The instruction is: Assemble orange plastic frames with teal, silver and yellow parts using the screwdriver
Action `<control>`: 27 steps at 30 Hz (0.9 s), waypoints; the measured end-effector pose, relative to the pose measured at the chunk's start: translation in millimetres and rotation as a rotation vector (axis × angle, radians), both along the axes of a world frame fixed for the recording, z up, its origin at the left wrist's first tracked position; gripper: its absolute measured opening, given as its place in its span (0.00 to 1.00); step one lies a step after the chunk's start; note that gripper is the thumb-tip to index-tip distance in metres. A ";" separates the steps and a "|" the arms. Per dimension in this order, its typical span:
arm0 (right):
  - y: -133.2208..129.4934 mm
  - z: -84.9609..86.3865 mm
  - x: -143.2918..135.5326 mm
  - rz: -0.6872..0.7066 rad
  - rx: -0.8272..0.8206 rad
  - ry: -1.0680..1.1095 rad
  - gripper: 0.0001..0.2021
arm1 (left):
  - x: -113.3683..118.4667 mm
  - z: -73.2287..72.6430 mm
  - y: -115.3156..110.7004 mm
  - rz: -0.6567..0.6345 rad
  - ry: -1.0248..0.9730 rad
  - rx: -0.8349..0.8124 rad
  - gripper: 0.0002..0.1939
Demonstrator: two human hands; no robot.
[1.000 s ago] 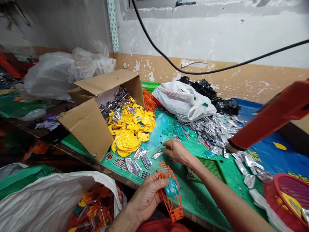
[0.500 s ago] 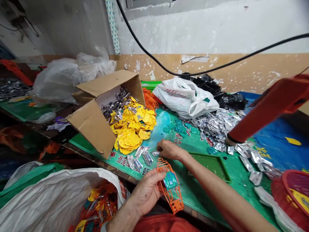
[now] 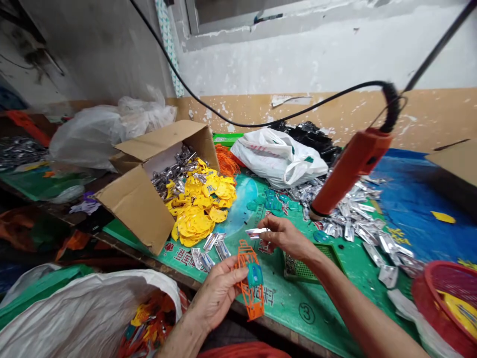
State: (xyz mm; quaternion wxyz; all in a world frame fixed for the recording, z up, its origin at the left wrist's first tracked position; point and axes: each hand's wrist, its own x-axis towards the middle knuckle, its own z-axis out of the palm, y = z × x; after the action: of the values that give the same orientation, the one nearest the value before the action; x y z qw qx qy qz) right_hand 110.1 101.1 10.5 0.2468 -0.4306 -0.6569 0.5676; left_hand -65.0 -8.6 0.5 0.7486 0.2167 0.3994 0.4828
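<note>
My left hand (image 3: 219, 289) is closed on an orange plastic frame (image 3: 254, 307), thumb on top, at the table's front edge. A teal plastic piece (image 3: 255, 275) sits in the middle of that frame. Just above it, my right hand (image 3: 282, 234) pinches a shiny silver plastic part (image 3: 257, 232) between thumb and fingers, off the table. A few similar silver parts (image 3: 211, 247) lie left of the hands. Loose teal pieces (image 3: 274, 200) are scattered beyond my right hand. Beneath my right forearm is a green mesh tray (image 3: 333, 256), partly hidden, with small dark bits in it.
A cardboard box (image 3: 143, 206) spills yellow parts (image 3: 201, 209) and silver parts. An orange electric screwdriver (image 3: 350, 171) hangs on a cable over a silver heap (image 3: 357, 219). Behind lies a white bag (image 3: 276, 154). A red basket (image 3: 434, 298) stands right, an open sack (image 3: 93, 298) lower left.
My right hand has lifted a silver part from the table and moved right. The orange frame has turned more upright in my left hand. The screwdriver hangs further left and more upright.
</note>
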 end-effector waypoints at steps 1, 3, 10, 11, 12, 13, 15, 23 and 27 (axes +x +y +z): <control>-3.5 3.8 6.4 -0.019 -0.034 0.063 0.12 | 0.8 -0.4 2.3 0.013 0.008 0.007 0.21; -11.0 7.9 15.8 -0.054 -0.104 0.163 0.14 | 2.9 -0.4 6.6 0.032 0.034 0.017 0.22; -29.2 4.4 24.2 -0.134 -0.260 0.353 0.20 | 11.5 8.6 14.1 0.065 0.047 0.026 0.20; -30.2 3.9 25.3 -0.134 -0.271 0.366 0.20 | 12.1 9.7 14.5 0.072 0.035 0.025 0.19; -30.9 3.5 26.8 -0.132 -0.280 0.374 0.20 | 12.5 10.5 15.0 0.081 0.018 0.021 0.19; -31.3 3.1 28.8 -0.128 -0.287 0.378 0.19 | 12.6 10.9 15.6 0.089 -0.004 0.016 0.18; -31.8 2.3 33.9 -0.114 -0.296 0.375 0.17 | 12.3 10.4 17.1 0.098 -0.062 -0.002 0.17; -34.2 1.7 40.2 0.009 -0.338 0.354 0.15 | 15.2 3.8 21.1 0.138 -0.217 -0.119 0.12; -35.6 0.6 27.3 -0.019 -0.330 0.395 0.19 | 26.6 4.7 22.7 0.153 -0.216 -0.174 0.09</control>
State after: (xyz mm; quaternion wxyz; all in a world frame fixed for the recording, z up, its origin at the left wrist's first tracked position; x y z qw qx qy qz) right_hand 137.4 65.5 11.1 0.3023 -0.3518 -0.4904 0.7378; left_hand -38.3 14.2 5.2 0.7641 0.0669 0.3724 0.5225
